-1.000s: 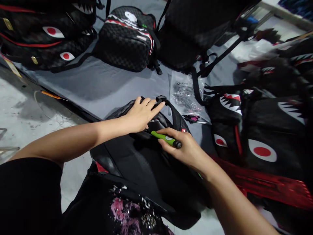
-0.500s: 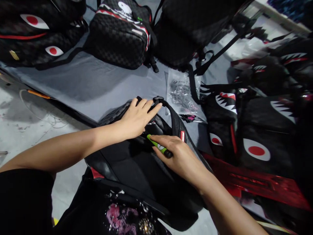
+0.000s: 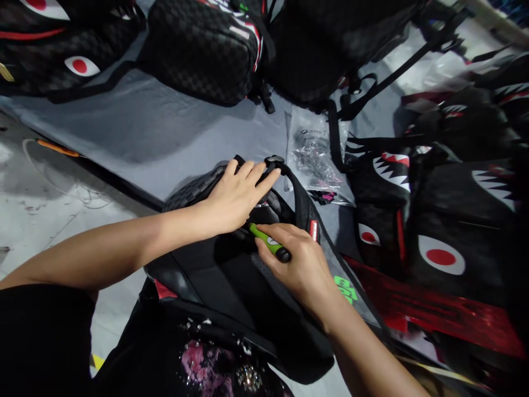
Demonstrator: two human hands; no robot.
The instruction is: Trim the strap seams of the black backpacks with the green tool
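Observation:
A black backpack [image 3: 231, 286] lies in front of me on the grey mat, its top handle [image 3: 276, 163] pointing away. My left hand [image 3: 237, 194] rests flat on the top of the backpack, fingers stretched toward the handle. My right hand [image 3: 298, 263] is closed around a green-handled tool [image 3: 270, 243], whose tip is hidden in the backpack's upper opening under my left hand. A small red tag [image 3: 314, 230] and a green sticker [image 3: 346, 288] show on the backpack's right strap.
A clear plastic bag of small parts [image 3: 314, 155] lies just beyond the handle. Shark-face backpacks [image 3: 438, 220] crowd the right side, and more checkered backpacks [image 3: 206, 49] line the back. The grey mat [image 3: 157, 138] ends at bare floor [image 3: 37, 198] on the left.
My right hand with the green tool has shifted slightly left and inward toward the bag opening. The view tilted down a little; my left hand stays on the backpack top.

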